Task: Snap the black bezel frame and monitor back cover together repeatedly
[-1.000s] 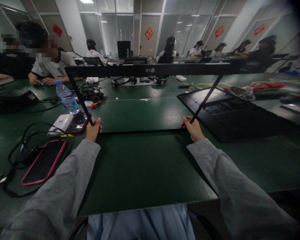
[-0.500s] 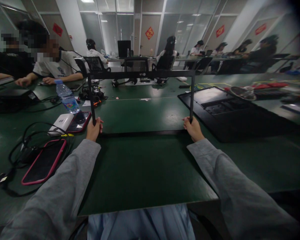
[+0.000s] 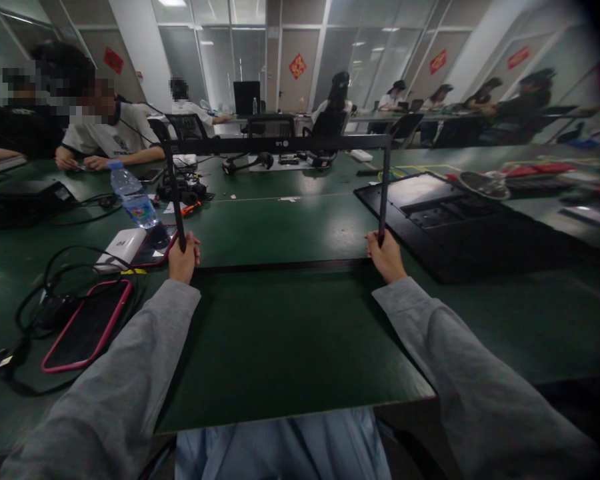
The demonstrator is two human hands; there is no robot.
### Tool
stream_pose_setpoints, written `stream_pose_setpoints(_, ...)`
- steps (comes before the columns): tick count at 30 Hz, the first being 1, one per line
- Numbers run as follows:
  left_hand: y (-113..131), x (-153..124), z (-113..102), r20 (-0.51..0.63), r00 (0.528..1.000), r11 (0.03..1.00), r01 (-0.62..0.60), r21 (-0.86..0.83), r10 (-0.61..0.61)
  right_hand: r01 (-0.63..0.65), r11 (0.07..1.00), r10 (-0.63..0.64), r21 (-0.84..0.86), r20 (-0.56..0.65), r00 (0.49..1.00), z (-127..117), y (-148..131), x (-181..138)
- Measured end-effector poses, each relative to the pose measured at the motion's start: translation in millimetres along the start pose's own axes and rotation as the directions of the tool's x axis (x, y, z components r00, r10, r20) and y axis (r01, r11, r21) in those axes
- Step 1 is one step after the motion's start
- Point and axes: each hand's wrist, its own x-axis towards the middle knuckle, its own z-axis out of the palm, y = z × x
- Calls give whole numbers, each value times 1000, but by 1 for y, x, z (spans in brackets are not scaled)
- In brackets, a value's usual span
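A thin black monitor bezel (image 3: pixel 280 144) with an LG mark on its top bar stands upright before me, its middle hollow. My left hand (image 3: pixel 184 257) is closed round the lower part of its left side. Round the lower right side, my right hand (image 3: pixel 386 256) is closed in the same way. The bezel's bottom bar runs between my wrists, close to the green table (image 3: pixel 290 347); whether it touches the surface I cannot tell. To the right lies a large black monitor back cover (image 3: pixel 460 230), flat on the table and apart from my right hand.
Left of me are a red-edged phone (image 3: pixel 87 327), coiled black cables (image 3: pixel 35 313), a white power bank (image 3: pixel 121 249), a second phone (image 3: pixel 153 244) and a water bottle (image 3: pixel 135 197). A headset (image 3: pixel 250 163) lies farther back. A co-worker (image 3: pixel 115 133) sits at the left.
The bezel's top left corner has shifted left and slightly up, and my left hand has moved a little left with it. The co-worker's hands at the left have drawn closer together.
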Motion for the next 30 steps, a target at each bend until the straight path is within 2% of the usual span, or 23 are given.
stream_pose_setpoints(12, -15, 7, -3, 24, 1000, 999, 14, 37, -15, 16, 998, -16, -65, 6, 1000, 0, -5, -4)
stream_pose_setpoints(30, -16, 9, -2, 32, 995, 994, 97, 44, -99, -73, 996, 74, -45, 12, 997, 1, -12, -5)
